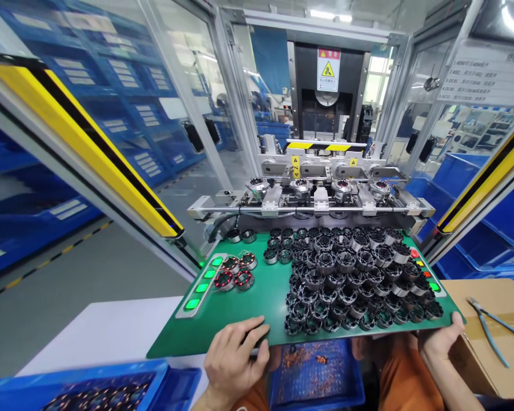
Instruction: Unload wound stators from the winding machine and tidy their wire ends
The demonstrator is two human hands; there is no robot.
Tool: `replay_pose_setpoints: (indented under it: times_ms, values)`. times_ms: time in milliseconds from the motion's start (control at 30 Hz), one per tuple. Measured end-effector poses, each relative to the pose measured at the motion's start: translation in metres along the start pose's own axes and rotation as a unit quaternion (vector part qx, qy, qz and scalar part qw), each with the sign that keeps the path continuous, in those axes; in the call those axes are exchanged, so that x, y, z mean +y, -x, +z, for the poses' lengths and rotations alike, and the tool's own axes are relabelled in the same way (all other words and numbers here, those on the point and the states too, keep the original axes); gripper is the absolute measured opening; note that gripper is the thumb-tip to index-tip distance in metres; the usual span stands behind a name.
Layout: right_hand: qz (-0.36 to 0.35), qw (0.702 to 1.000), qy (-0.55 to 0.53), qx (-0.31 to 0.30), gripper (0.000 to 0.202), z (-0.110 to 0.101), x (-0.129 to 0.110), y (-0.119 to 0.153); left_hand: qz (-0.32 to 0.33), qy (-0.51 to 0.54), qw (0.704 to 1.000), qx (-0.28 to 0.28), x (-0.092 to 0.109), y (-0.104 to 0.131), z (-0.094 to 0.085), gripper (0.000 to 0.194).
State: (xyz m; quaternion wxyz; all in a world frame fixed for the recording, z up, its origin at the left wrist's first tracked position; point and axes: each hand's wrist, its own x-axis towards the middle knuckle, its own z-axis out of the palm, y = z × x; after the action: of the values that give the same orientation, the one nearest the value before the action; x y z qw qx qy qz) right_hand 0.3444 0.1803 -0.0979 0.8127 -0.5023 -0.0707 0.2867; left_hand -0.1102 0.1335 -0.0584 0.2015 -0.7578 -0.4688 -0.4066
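Observation:
My left hand (237,354) rests at the front edge of the green tabletop (265,302), its fingers apart and lying on the surface, with nothing in it. At the front right corner, my right hand (443,342) grips the tabletop edge, thumb up at the rim; its other fingers are hidden below. Between the hands, black-and-metal stator cores (346,291) stand in close rows, some stacked. Several stators wound with copper wire (234,272) lie left of them, beyond my left hand.
Behind stands a machine fixture (321,194) holding several stators. Green-lit buttons (199,288) line the left side. Yellow-black posts (98,154) flank the station. A blue bin of wound stators (154,374) is front left; a blue tray (317,394) sits below. Pliers (488,325) lie on a cardboard box (497,374).

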Motion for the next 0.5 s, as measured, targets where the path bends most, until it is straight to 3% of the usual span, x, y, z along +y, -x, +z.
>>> replay_pose_setpoints:
  times_ms: [500]
  values:
    - [-0.004,0.999,-0.036,-0.035,0.067,-0.009,0.007,-0.005,-0.011,0.007,1.000,-0.004,0.000,0.004,0.001,0.013]
